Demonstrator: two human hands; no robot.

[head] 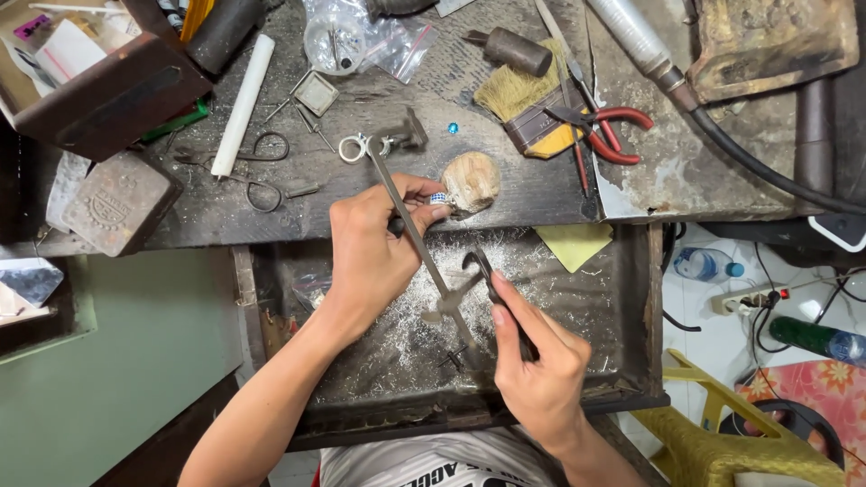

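While left hand pinches blue-stone ring against wooden peg at frame centre, right hand grips dark saw frame, blade crossing ring, above filings tray.

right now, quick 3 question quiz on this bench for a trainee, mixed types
1. True or false: the left hand pinches a small piece with blue stones against the wooden bench peg.
2. The red-handled pliers lie: A) in the tray, B) on the benchtop beside the brush, C) in the right hand.
3. Fill in: the right hand holds a dark-handled tool over the tray strewn with metal ____.

Key: 1 true; 2 B; 3 filings
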